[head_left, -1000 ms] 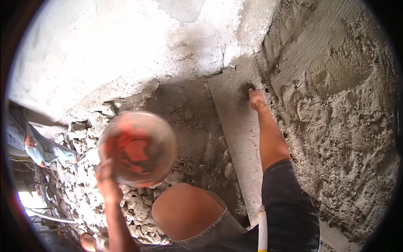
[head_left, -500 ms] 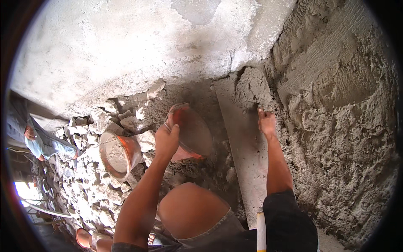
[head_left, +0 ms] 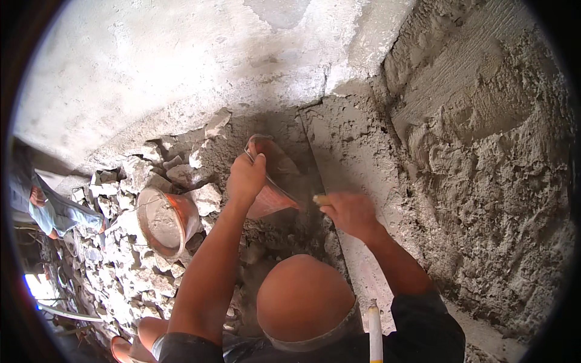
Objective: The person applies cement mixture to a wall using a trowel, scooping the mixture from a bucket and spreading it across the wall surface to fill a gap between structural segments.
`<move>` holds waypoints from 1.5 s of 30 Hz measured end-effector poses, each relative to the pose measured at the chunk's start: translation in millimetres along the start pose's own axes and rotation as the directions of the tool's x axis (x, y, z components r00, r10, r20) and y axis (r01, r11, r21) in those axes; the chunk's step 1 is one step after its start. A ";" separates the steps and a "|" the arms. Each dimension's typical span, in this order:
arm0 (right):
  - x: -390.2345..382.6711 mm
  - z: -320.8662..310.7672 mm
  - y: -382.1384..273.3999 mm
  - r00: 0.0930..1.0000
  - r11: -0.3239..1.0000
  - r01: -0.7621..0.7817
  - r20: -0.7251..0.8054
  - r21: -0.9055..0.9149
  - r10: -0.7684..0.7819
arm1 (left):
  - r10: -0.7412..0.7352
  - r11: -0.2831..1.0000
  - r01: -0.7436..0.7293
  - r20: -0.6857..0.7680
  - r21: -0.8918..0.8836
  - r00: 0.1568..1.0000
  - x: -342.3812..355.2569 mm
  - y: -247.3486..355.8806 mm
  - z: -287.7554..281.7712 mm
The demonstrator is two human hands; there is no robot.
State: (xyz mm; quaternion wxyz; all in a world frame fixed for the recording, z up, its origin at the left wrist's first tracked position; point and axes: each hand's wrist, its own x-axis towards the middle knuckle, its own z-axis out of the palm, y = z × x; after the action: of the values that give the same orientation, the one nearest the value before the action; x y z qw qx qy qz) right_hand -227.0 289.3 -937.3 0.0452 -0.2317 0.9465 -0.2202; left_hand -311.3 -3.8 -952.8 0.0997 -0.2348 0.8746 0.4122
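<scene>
Rubble grnd w/ orange bucket of grey mix on it, next to lg pale stones.

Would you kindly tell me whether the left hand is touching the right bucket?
Touching: the head view shows the left hand gripping the right bucket at its rim.

Bright pale wall, stony ground

1st bkt + 2nd bkt orange/grey, blk sleeve, wht wall w/ grey patch
</scene>
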 end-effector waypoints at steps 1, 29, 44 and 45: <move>0.7 -1.1 -3.9 1.000 1.000 0.007 0.001 0.000 -0.007 | 0.002 1.000 -0.002 -0.021 -0.026 1.000 1.6 -7.2 -4.0; 125.8 101.0 96.6 0.659 -0.308 -0.504 0.590 0.807 0.466 | 0.197 0.847 -0.250 -0.160 -0.469 0.967 -22.9 -91.6 -62.0; -6.0 35.6 129.5 0.578 0.266 -0.773 0.468 0.576 0.668 | 0.190 0.919 -0.238 -0.176 -0.313 0.966 -28.5 -54.9 -49.7; 4.2 38.2 135.3 0.589 0.287 -0.762 0.439 0.580 0.678 | 0.181 0.913 -0.227 -0.162 -0.339 0.970 -22.6 -64.6 -47.9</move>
State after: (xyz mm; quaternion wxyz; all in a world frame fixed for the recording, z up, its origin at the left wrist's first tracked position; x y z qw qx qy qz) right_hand -280.3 379.9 -1030.9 0.2769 0.2463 0.7730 -0.5149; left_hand -258.8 -68.8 -957.4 -0.0439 -0.1819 0.8100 0.5558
